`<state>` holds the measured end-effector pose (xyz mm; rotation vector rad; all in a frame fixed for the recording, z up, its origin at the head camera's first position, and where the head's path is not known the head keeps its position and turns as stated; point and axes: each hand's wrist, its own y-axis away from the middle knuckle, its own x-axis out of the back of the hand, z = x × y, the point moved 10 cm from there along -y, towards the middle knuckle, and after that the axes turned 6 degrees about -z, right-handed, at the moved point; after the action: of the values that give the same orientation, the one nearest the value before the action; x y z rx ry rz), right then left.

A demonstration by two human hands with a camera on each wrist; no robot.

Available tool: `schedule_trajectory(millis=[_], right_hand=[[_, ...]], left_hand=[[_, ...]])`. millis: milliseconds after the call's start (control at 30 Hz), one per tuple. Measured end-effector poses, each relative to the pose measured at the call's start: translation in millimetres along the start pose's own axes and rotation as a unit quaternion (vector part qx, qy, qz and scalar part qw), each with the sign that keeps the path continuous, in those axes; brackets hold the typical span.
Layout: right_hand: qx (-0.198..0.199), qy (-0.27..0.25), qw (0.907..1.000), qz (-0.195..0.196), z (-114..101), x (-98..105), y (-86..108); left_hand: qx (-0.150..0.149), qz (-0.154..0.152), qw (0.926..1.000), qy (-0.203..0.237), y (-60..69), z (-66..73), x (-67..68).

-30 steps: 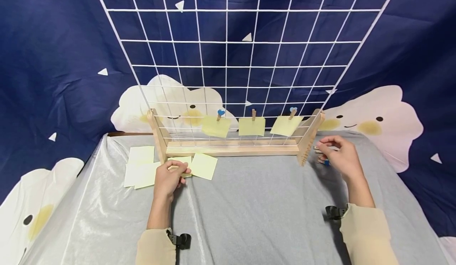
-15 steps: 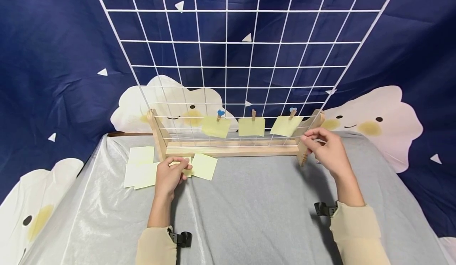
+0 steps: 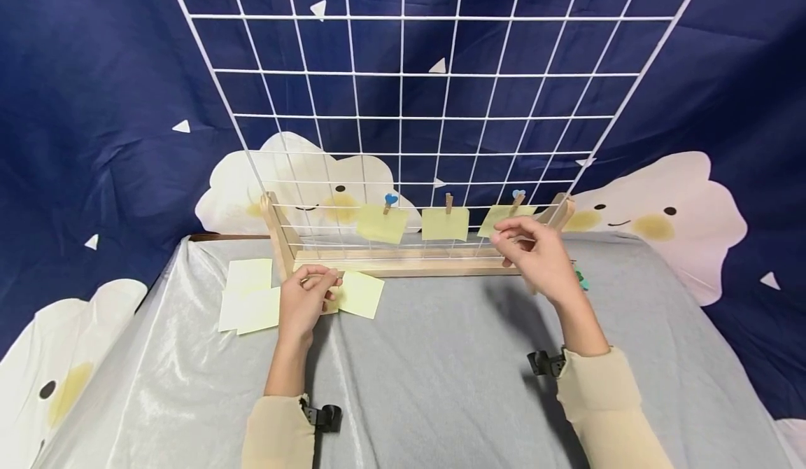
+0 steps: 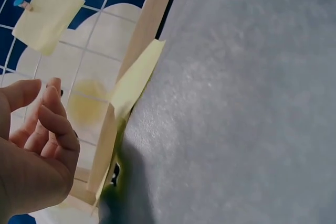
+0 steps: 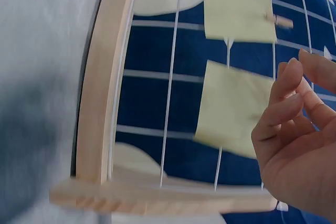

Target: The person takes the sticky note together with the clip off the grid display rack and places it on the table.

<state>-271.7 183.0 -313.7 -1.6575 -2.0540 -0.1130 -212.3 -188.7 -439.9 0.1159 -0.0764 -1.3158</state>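
My left hand (image 3: pixel 305 299) hovers over the yellow sticky notes near the wooden base. In the left wrist view its fingers curl loosely and nothing shows between thumb and index finger. One note (image 3: pixel 361 295) lies right of that hand, and another is partly hidden under it. My right hand (image 3: pixel 535 255) is raised before the grid's right side, thumb and index fingertips close together; whether a small thing sits between them is hidden. It partly covers the rightmost hanging note (image 5: pixel 233 108). Two more notes, a left one (image 3: pixel 381 224) and a middle one (image 3: pixel 445 224), hang by wooden clothespins (image 3: pixel 448 203).
A white wire grid (image 3: pixel 401 115) stands upright in a wooden base (image 3: pixel 409 269). Overlapping notes (image 3: pixel 248 299) lie left of my left hand. A green clothespin decoration (image 3: pixel 581 280) shows beside my right wrist. Grey cloth (image 3: pixel 428 378) covers the table.
My right hand has moved left from the clothespins on the table to the front of the rightmost hanging note. My left hand has risen slightly and shifted a little right.
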Motion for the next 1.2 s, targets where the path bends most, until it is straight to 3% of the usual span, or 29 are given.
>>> schedule_trajectory(millis=[300, 667, 1200], right_hand=[[0.003, -0.009, 0.9997, -0.024, -13, -34, -14.5], [0.037, -0.044, 0.9979, -0.028, -29, -54, -22.8], [0.069, -0.038, 0.9961, -0.04, -59, -90, -44.7]], left_hand=[[-0.025, 0.013, 0.9996, 0.002, -2.1, 8.9, -4.5], [-0.029, 0.008, 0.9994, 0.019, -4.7, 11.4, -16.2], [-0.061, 0.014, 0.9972, 0.04, -11.6, 30.3, -33.5]])
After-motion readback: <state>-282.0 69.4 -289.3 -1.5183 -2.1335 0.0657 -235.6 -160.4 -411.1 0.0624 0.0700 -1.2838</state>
